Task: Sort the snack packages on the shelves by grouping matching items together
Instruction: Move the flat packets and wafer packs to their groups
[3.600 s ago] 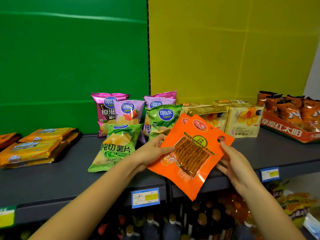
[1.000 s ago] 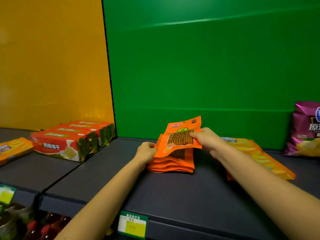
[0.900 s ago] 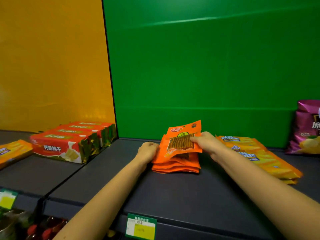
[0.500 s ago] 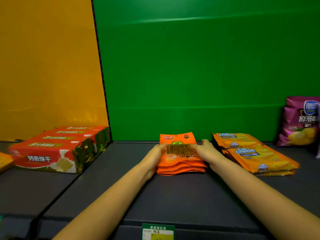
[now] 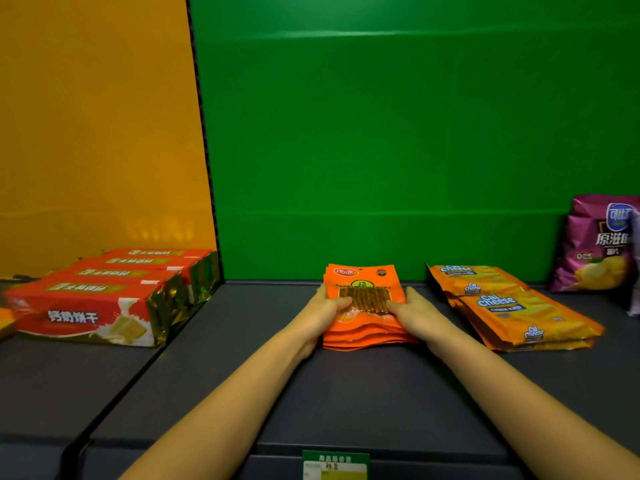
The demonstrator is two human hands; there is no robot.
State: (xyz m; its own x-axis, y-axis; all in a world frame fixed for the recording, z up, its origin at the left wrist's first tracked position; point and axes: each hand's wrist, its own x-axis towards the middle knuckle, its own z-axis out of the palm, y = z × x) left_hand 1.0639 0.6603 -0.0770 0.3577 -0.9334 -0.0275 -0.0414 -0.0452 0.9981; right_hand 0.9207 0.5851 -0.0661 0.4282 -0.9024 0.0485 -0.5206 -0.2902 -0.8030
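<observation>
A stack of orange snack pouches [image 5: 362, 282] with a clear window lies flat in the middle of the dark shelf [image 5: 346, 393], in front of the green back panel. My left hand [image 5: 323, 310] presses on the stack's left side and my right hand [image 5: 414, 311] on its right side, thumbs on the top pouch. To the right lies a pile of yellow-orange Cal Cheese packs [image 5: 512, 306]. A purple chip bag [image 5: 599, 244] stands at the far right.
Several red biscuit boxes [image 5: 104, 292] lie on the left shelf section before the orange panel. A green price tag [image 5: 335, 464] hangs on the shelf's front edge. Bare shelf shows between the orange stack and the red boxes.
The orange pouch my right hand held above the stack now lies flat on top of it. Both hands have closed in on the stack's sides. The view has shifted slightly right.
</observation>
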